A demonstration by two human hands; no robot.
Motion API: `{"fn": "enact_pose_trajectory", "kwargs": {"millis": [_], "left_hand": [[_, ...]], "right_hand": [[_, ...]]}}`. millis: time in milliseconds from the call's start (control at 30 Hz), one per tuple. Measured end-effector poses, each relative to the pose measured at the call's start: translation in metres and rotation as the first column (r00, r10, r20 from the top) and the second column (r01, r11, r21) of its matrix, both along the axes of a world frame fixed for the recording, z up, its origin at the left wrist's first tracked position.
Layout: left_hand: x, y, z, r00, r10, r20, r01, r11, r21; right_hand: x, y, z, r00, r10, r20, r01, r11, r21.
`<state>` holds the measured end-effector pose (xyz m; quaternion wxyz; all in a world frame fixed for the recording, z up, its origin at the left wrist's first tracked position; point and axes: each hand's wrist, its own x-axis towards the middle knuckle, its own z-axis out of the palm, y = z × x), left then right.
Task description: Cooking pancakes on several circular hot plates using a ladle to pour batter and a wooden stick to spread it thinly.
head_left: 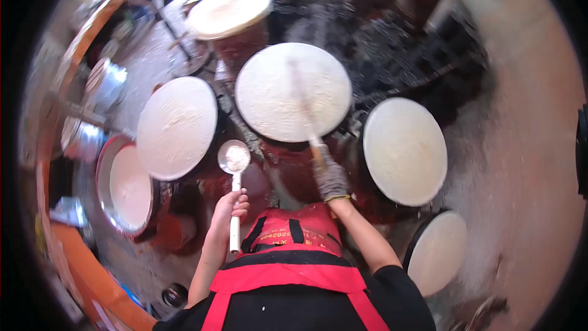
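My left hand is closed around the white handle of a ladle, whose round bowl has pale batter in it. The ladle is held up between the left and middle griddles. My right hand, in a grey knitted glove, grips a long thin tool with a wooden handle. Motion blurs its far part, so its exact kind cannot be told. It reaches across the middle round griddle, which is covered by a pale, uneven layer of batter. To its left, another griddle carries a similar pale layer.
More pale-topped round griddles stand at the right, lower right and back left. A red-rimmed basin of whitish batter sits at the left, near metal pots. Dark, wet-looking ground lies beyond the middle griddle.
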<state>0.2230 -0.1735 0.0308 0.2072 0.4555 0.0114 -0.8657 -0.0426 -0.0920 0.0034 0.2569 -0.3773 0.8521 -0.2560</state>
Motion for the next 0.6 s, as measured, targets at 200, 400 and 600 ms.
{"fn": "enact_pose_trajectory", "kwargs": {"millis": [200, 400, 600], "left_hand": [[-0.005, -0.037, 0.003, 0.993, -0.109, -0.042, 0.104, 0.990, -0.097], [-0.030, -0.053, 0.010, 0.975, -0.213, -0.064, 0.209, 0.976, -0.069], [-0.055, -0.040, 0.001, 0.961, -0.241, -0.133, 0.242, 0.970, -0.004]], "right_hand": [[0.044, 0.030, -0.042, 0.988, 0.101, -0.120, -0.126, 0.966, -0.224], [-0.054, 0.034, -0.039, 0.887, -0.154, -0.435, 0.141, 0.988, -0.063], [-0.115, 0.014, -0.012, 0.822, -0.221, -0.525, 0.277, 0.960, 0.029]]}}
